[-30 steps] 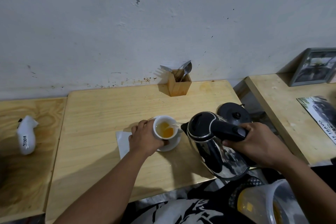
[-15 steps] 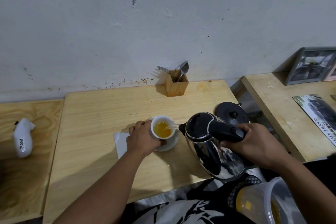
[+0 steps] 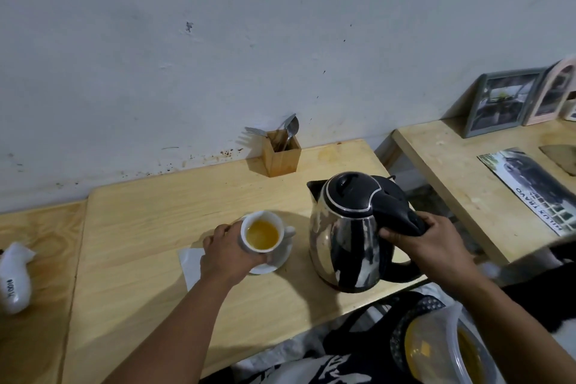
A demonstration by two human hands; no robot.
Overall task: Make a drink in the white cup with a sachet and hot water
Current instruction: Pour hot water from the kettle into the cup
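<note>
Both hands were busy: the left hand (image 3: 229, 254) had its fingers wrapped around the white cup (image 3: 262, 235) of orange drink on its saucer (image 3: 282, 257), and beside the cup the right hand (image 3: 428, 246) gripped the upright kettle (image 3: 349, 227), best set down gently.

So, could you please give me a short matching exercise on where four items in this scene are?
Items:
1. white cup
2. steel kettle with black lid
3. metal spoon
4. white paper napkin

Places:
A. in the wooden holder by the wall
B. under the left hand
C. on the white saucer
D. gripped by the right hand

Pairs: 1-C, 2-D, 3-A, 4-B
</note>
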